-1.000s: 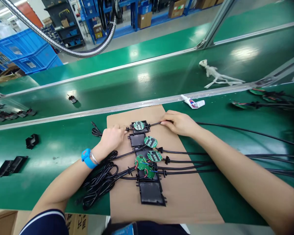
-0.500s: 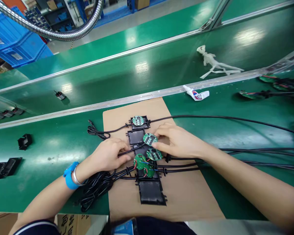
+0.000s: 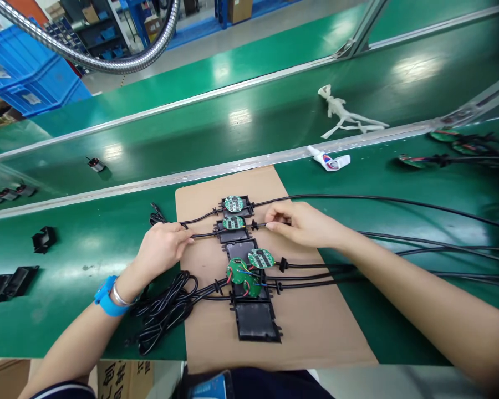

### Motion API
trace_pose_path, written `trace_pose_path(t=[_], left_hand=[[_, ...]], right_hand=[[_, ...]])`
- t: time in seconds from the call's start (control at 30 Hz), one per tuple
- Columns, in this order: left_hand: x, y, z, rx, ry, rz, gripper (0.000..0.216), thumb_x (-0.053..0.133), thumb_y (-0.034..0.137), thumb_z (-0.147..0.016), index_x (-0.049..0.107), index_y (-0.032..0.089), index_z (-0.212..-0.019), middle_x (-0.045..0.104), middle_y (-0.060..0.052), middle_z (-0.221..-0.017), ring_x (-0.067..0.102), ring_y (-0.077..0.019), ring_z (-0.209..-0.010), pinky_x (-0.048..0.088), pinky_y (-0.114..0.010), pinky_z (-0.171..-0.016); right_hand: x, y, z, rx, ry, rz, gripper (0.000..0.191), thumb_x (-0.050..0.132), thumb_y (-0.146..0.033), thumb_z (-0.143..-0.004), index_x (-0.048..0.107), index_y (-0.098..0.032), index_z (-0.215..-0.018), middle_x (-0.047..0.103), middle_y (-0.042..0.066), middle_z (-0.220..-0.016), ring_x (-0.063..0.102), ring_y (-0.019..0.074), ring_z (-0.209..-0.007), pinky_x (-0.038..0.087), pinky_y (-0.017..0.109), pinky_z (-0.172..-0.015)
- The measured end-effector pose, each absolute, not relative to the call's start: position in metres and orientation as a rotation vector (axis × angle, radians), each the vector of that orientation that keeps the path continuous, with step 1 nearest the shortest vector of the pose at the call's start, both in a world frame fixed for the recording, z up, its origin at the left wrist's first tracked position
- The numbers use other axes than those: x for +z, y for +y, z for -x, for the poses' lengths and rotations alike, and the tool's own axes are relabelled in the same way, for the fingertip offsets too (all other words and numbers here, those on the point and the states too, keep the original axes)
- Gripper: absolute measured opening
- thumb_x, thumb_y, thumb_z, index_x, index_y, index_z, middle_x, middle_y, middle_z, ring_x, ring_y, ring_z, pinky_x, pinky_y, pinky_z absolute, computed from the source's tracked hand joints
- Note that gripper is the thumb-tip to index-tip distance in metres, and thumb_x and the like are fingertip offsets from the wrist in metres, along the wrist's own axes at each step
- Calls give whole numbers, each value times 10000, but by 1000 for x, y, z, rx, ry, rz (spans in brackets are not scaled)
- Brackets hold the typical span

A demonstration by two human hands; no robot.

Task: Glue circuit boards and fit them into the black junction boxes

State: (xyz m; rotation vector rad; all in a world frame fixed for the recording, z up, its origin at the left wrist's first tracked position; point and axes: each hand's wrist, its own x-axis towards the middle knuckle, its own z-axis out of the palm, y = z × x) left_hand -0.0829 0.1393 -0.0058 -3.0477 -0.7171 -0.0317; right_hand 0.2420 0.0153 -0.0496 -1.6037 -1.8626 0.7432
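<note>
My left hand (image 3: 165, 244) pinches a thin black cable (image 3: 205, 235) left of a round green circuit board (image 3: 233, 223). My right hand (image 3: 295, 223) is closed on the thicker black cable on that board's other side. The board lies over the second black plastic case (image 3: 233, 235) in a column on brown cardboard (image 3: 316, 327). Above it, another circuit board (image 3: 234, 204) rests in the top case. Below are a third board (image 3: 261, 258) and two overlapping boards with coloured wires (image 3: 239, 271), lying over more cases. The lowest case (image 3: 256, 321) holds no board.
Coiled black cables (image 3: 162, 316) lie left of the cardboard. Loose black housings (image 3: 12, 284) sit on the green bench at left. A white tube (image 3: 328, 159) lies by the metal rail, and more wired boards (image 3: 419, 160) are at far right. A metal hose (image 3: 120, 65) hangs at upper left.
Both hands have moved up, the left one also leftward along the cable. The board that was at my right fingertips now lies over the second case, its cable stretched between my hands.
</note>
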Motion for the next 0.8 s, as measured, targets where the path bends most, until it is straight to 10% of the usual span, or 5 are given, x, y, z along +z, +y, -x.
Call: trace_pose_path(t=[0.33, 0.8], left_hand=[[-16, 126, 90, -105, -623, 2920, 277, 494, 248, -987, 683, 222, -1188, 685, -96, -971, 584, -218, -853, 427, -370, -728], [-6, 112, 107, -354, -834, 2956, 346, 567, 342, -945, 634, 184, -1246, 659, -137, -1137, 584, -270, -1033, 463, -430, -861]], right_hand=[[-75, 9, -241, 203, -2025, 1568, 190, 466, -219, -913, 630, -208, -818, 656, 87, -828, 565, 230, -813, 486, 401, -782], [-59, -8, -237, 268, -1892, 1543, 157, 524, -275, -898, 658, -215, -842, 692, 82, -872, 581, 239, -839, 462, 410, -821]])
